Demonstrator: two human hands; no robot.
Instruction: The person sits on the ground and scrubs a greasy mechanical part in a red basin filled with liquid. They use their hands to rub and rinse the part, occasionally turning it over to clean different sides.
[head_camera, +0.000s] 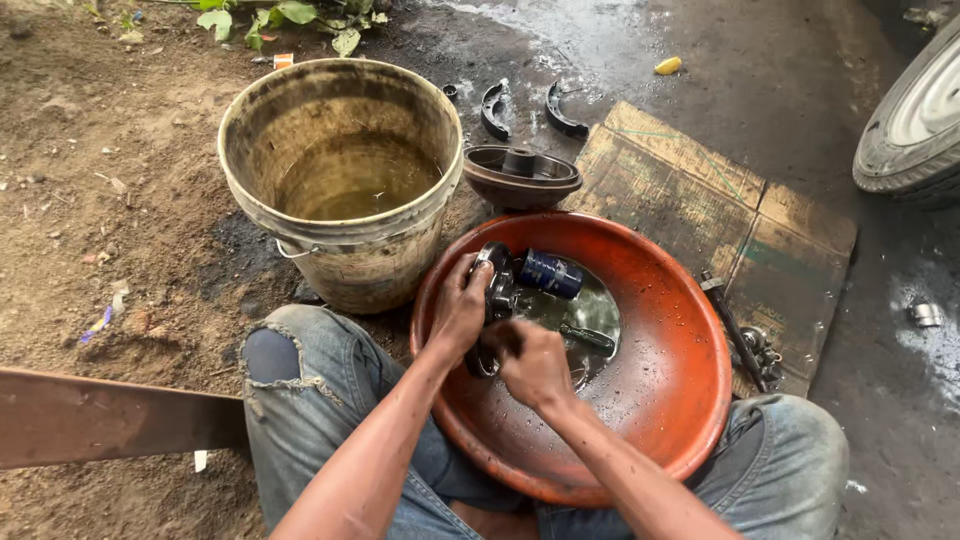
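- The left hand is wrapped around a dark, greasy metal part, fingers closed on it, holding it over the pool of dirty liquid in the orange basin.
- The right hand sits just at 5 o'clock of the left, fingers curled shut over the lower end of the same part; what else it may hold is hidden under the knuckles.
- A dark blue cylinder lies in the basin at 2 o'clock of the left hand, touching the metal part.
- A small dark tool rests in the liquid at 3 o'clock of the right hand.
- The basin sits between the person's knees in torn jeans.
- A grimy bucket with murky water stands at 10 o'clock of the basin.
- A brake drum sits at 12 o'clock of the basin, with two brake shoes beyond it.
- Flattened cardboard lies at 2 o'clock, and a wheel shows at the far right edge.
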